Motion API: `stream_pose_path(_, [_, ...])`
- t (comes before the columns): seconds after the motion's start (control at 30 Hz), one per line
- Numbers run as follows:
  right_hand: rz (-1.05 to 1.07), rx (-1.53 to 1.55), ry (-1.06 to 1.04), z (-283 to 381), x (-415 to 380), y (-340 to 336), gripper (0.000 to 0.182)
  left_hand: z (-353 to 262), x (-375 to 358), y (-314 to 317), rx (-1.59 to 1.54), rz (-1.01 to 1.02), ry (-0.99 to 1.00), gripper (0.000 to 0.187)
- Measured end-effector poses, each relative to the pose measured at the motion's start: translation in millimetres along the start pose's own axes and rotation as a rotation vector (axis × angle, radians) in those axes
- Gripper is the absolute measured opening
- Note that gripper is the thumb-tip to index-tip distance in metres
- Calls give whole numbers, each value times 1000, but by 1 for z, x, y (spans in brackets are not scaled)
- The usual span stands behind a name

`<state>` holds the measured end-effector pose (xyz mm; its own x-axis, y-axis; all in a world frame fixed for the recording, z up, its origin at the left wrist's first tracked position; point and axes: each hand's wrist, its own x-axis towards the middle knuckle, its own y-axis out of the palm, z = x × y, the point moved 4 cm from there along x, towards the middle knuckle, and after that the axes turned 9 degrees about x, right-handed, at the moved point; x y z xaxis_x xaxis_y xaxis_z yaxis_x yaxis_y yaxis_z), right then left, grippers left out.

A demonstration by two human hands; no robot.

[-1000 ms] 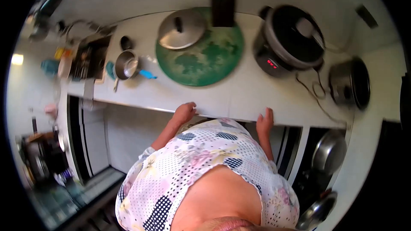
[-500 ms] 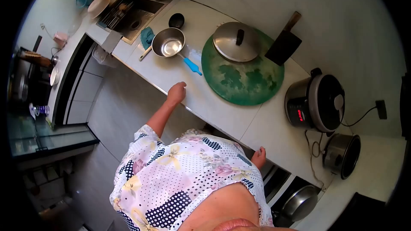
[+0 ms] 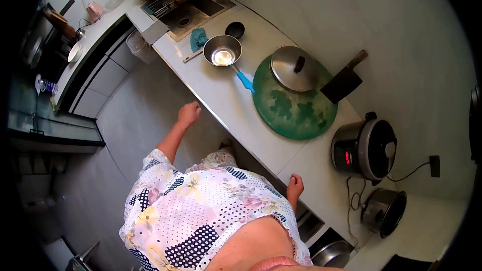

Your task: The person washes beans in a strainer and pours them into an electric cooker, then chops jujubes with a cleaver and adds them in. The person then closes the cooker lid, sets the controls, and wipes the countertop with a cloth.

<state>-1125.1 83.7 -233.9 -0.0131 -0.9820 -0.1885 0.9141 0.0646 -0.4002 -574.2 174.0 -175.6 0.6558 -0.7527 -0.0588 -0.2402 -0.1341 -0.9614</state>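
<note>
Left hand: your left hand (image 3: 189,114) is loosely curled with nothing in it, held in the air just off the front edge of the counter (image 3: 236,115), not touching it.
Right hand: your right hand (image 3: 294,186) rests on the counter's front edge, fingers bent down onto the surface, gripping nothing.
Counter: a long white counter runs diagonally from the sink (image 3: 188,7) at the far end to the corner by the cookers.
Nearest to your left hand: a small steel saucepan (image 3: 222,50) with a blue handle (image 3: 245,81) stands near the sink end, a blue cloth (image 3: 198,38) just beside it and a small black bowl (image 3: 235,29) behind it.
Middle of the counter: a round green cutting board (image 3: 296,108) lies flat, with a steel lid (image 3: 293,69) resting on its far part and a cleaver (image 3: 345,81) lying at its edge by the wall.
Nearest to your right hand: a black and silver rice cooker (image 3: 365,149) stands beyond it, with a second pot (image 3: 384,212) further along in the corner, its cord on the counter.
</note>
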Motion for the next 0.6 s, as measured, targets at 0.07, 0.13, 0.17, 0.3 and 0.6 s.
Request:
stream_pose_path(0.07, [-14, 40, 14, -1, -8, 6, 16, 5, 32, -10, -10, -34, 13, 17])
stream_pose_path(0.13, [-40, 7, 28, -9, -21, 14, 15, 10, 73, -21, -6, -72, 13, 19])
stream_pose_path(0.17, [-51, -9, 31, -11, -28, 21, 15, 15, 97, -24, -47, -94, 18, 19])
stream_pose_path(0.3, [-193, 68, 138, -35, -50, 61, 15, 40, 208, -24, -113, -182, 66, 22])
stream_pose_path(0.6, [23, -12, 31, 90, -79, 183, 16, 66, 366, -3, -17, -169, 139, 49])
